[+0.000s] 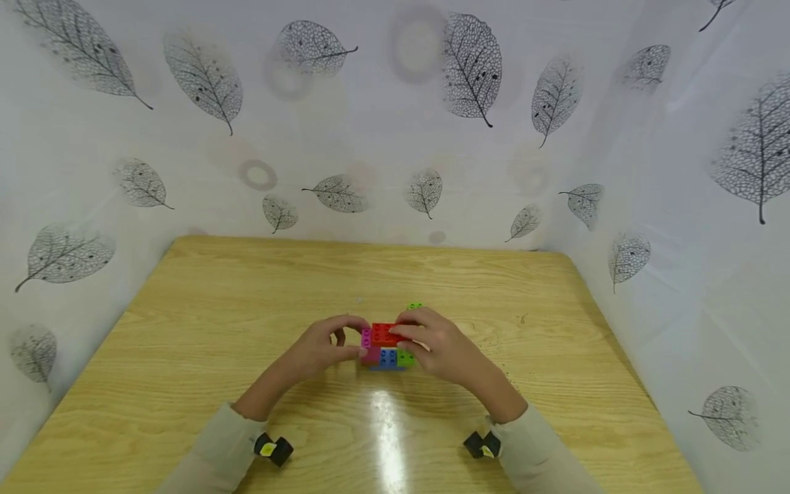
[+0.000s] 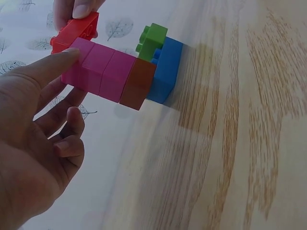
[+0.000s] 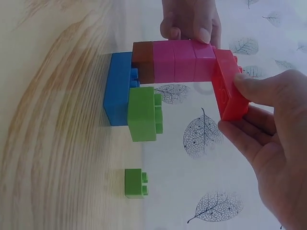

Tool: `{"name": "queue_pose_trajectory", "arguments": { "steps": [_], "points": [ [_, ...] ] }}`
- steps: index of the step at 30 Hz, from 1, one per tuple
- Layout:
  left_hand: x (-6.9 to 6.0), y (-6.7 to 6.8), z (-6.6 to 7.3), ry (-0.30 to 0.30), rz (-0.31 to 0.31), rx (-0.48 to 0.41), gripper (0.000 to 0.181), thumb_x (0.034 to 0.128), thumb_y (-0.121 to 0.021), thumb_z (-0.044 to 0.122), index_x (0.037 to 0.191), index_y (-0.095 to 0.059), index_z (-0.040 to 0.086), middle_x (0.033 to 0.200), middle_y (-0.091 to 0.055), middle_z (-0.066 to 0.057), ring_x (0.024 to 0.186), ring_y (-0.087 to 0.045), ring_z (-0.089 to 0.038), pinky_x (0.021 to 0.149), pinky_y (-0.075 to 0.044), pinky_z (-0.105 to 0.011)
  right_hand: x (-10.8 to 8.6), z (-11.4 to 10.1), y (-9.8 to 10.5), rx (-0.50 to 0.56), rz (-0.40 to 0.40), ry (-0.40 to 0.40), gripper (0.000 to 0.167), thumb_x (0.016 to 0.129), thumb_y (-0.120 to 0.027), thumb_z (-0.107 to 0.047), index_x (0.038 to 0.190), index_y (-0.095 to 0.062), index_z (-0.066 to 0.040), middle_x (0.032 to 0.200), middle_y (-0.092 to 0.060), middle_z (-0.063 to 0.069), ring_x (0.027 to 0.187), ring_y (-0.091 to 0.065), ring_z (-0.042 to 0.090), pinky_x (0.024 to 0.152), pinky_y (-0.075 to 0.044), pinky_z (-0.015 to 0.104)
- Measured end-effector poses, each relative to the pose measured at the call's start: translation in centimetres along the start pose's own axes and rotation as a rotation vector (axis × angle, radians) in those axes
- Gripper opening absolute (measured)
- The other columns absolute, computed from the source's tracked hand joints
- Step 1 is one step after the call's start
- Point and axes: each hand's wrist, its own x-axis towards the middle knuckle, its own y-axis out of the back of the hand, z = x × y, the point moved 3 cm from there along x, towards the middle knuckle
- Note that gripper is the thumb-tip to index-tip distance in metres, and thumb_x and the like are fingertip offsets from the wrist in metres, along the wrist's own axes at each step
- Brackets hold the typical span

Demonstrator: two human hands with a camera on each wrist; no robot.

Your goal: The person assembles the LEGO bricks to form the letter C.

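Note:
A small toy brick build stands on the table. Its base is a blue brick (image 3: 116, 91), with a green brick (image 3: 142, 115) on one end. From the other end rises a column, a brown brick (image 2: 137, 84) below several pink bricks (image 2: 98, 67). My left hand (image 1: 327, 346) pinches the column's top pink brick between thumb and fingers. At the top, a red brick (image 3: 229, 86) sticks out sideways over the base, and my right hand (image 1: 441, 346) grips its free end. Whether the red brick is fully seated on the pink one, I cannot tell.
One loose green brick (image 3: 134, 183) sits on the wooden table (image 1: 278, 281) behind the build, partly hidden by my right hand in the head view. A white leaf-patterned cloth (image 1: 382, 137) surrounds the table's back and sides. Each sleeve carries a small black device (image 1: 273, 449).

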Motion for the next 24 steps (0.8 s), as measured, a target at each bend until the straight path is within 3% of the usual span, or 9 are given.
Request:
{"name": "queue_pose_trajectory", "arguments": {
  "steps": [7,11,15,18,24],
  "points": [
    [-0.1,0.1,0.2,-0.024,0.007,0.024,0.038,0.0924,-0.074,0.035,0.128,-0.064,0.026,0.121,-0.065,0.003,0.091,-0.054,-0.022,0.069,-0.049,-0.031,-0.3,0.6,0.5,0.134,-0.047,-0.109,0.033,0.088,-0.077,-0.012,0.12,-0.072,-0.006,0.121,-0.066,0.008,0.11,-0.064,0.021,0.087,-0.056,0.03],
    [-0.1,0.0,0.5,-0.029,0.031,0.032,0.039,0.0921,-0.074,0.036,0.129,-0.064,0.027,0.122,-0.065,0.006,0.098,-0.056,-0.02,0.081,-0.047,-0.035,-0.9,1.5,1.0,0.241,-0.079,-0.274,0.032,0.097,-0.069,-0.02,0.127,-0.069,-0.011,0.129,-0.064,0.004,0.121,-0.061,0.021,0.097,-0.054,0.039],
    [-0.1,-0.1,0.9,-0.053,0.063,0.008,0.039,0.0918,-0.074,0.037,0.128,-0.065,0.027,0.124,-0.065,0.008,0.11,-0.059,-0.023,0.095,-0.045,-0.046,-1.8,3.2,1.3,0.35,-0.039,-0.417,0.028,0.1,-0.064,-0.021,0.127,-0.069,-0.015,0.13,-0.064,0.0,0.123,-0.06,0.021,0.099,-0.053,0.045],
    [-0.2,-0.3,1.2,-0.104,0.092,-0.008,0.039,0.0919,-0.074,0.036,0.128,-0.065,0.025,0.124,-0.066,0.007,0.115,-0.059,-0.024,0.1,-0.044,-0.056,-2.6,4.7,1.1,0.389,-0.011,-0.53,0.027,0.101,-0.063,-0.026,0.126,-0.07,-0.017,0.129,-0.064,-0.002,0.123,-0.06,0.021,0.098,-0.053,0.046],
    [-0.3,-0.5,1.8,-0.175,0.124,-0.029,0.031,0.0923,-0.074,0.033,0.123,-0.067,0.028,0.125,-0.065,0.008,0.115,-0.058,-0.017,0.101,-0.045,-0.06,-3.9,7.1,-0.1,0.431,-0.031,-0.62,0.032,0.101,-0.063,-0.024,0.126,-0.068,-0.004,0.129,-0.064,0.008,0.119,-0.062,0.03,0.098,-0.053,0.047]
  ]
}}
